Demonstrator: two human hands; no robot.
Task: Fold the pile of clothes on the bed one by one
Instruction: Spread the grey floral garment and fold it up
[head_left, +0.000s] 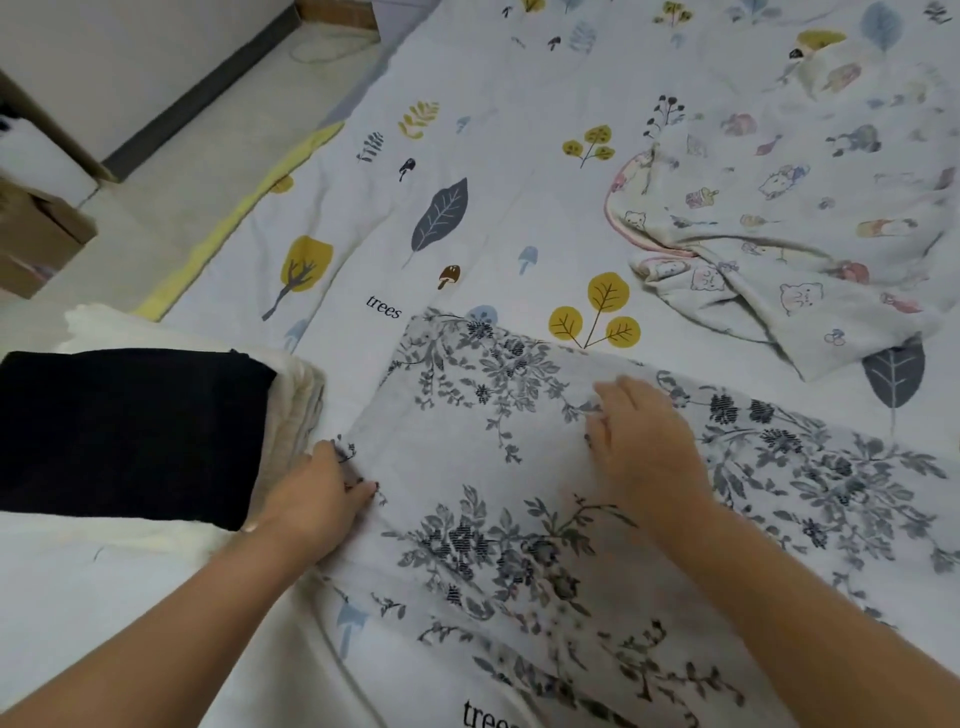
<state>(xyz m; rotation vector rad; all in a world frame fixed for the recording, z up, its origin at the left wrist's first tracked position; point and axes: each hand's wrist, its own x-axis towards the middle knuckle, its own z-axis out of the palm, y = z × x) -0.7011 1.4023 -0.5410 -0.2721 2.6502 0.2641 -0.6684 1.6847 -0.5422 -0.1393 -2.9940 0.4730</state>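
Grey-floral white garment (519, 441) flat on bed, both hands touching

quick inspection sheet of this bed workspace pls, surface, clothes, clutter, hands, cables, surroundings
surface: bed sheet printed with leaves, trees and mushrooms, lying mostly flat.
job's things: grey floral garment spread in front of the person; cartoon-print garment rumpled and unfolded at far right; black folded garment on top of a cream folded stack at left.
clutter: nothing seen on the bed beyond the clothes.
grippers: left hand grips the floral garment's left edge; right hand rests flat on it, fingers relaxed.
cables: a thin cord lies looped on the floor at the top.
surroundings: pale floor, cardboard boxes at far left.
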